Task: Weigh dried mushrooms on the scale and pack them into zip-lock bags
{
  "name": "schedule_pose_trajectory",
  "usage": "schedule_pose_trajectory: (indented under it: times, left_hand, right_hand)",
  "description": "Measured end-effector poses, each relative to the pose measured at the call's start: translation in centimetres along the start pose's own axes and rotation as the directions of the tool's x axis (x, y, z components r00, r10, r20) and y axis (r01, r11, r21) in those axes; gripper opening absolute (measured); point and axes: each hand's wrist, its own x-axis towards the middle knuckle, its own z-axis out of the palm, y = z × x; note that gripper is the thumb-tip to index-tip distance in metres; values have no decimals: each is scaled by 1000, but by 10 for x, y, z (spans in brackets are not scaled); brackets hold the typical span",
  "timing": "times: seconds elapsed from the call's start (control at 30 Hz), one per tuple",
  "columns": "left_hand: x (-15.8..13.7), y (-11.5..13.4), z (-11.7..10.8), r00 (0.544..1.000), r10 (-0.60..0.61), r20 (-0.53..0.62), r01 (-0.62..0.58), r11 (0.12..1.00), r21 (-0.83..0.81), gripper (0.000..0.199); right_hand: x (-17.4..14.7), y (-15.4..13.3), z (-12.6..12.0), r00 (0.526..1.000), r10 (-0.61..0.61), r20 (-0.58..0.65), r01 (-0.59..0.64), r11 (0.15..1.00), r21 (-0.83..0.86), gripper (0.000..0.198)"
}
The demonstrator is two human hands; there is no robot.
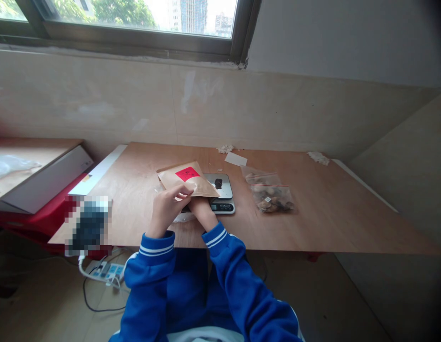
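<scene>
A brown kraft paper bag [206, 186] with a red label [187, 174] is tilted in front of me. My left hand [166, 205] pinches its near edge between thumb and fingers. My right hand [202, 209] reaches to the bag's near side, its fingers hidden by the paper; whether they are inside or beneath it I cannot tell. Partly behind the bag stands a digital kitchen scale [226, 189], its display lit but unreadable. On the scale's plate lies a small dark piece [218, 183]. Some clear plastic [184, 217] shows under my hands.
Right of the scale lie zip bags of brownish dried pieces [273, 197]. A white card [236, 159] and crumpled whitish scraps [225, 149] are near the wall. At left are a blurred-out phone-like device [88, 223] with a white cable, a power strip [108, 271] and a box [45, 175].
</scene>
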Motion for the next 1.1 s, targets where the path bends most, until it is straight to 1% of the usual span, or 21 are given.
schedule_pose_trajectory:
  times: [0.13,0.2,0.3,0.37,0.43,0.57,0.67,0.77,0.83,0.93,1.0,1.03,1.1]
  left_hand:
    - [1,3,0,999,-45,-29,44,999,-8,7]
    - [1,4,0,997,-61,-40,61,998,-1,6]
    - [1,4,0,996,-73,-48,73,997,-7,6]
    - [0,3,1,996,-77,-54,76,997,-23,6]
    - [0,1,3,995,-82,-56,80,996,-39,6]
    - [0,-1,8,994,-85,-63,80,994,-74,8]
    - [0,0,11,993,-89,-75,82,993,-87,10]
    - [2,2,11,992,-101,-72,95,993,-72,9]
    - [3,4,10,992,-105,-70,101,993,-60,7]
    - [5,8,9,992,-107,-68,104,994,-43,8]
    - [5,11,9,991,-113,-67,111,993,-32,9]
    - [6,12,9,991,-116,-66,115,993,-26,10]
    - [9,14,8,990,-125,-67,124,992,-5,11]
  right_hand:
    - [-19,-8,-14,995,-74,-70,76,997,20,35]
    - [-31,-11,-21,992,-102,-76,106,993,44,42]
    - [-44,-10,-27,992,-114,-57,117,992,52,46]
    - [-50,-6,-27,992,-113,-49,115,993,39,46]
    - [-55,-2,-26,993,-103,-66,103,995,5,45]
    - [-61,4,-23,983,-122,-136,108,989,-104,46]
    - [-63,7,-24,970,-151,-190,124,982,-145,46]
    - [-64,9,-27,959,-184,-215,155,977,-148,41]
    - [-65,10,-31,950,-218,-225,191,972,-137,33]
    - [-67,9,-37,924,-277,-265,252,959,-128,19]
    - [-69,8,-42,893,-317,-318,286,948,-143,16]
    - [-71,8,-45,871,-339,-356,304,940,-153,15]
    - [-77,10,-47,809,-375,-453,345,926,-152,14]
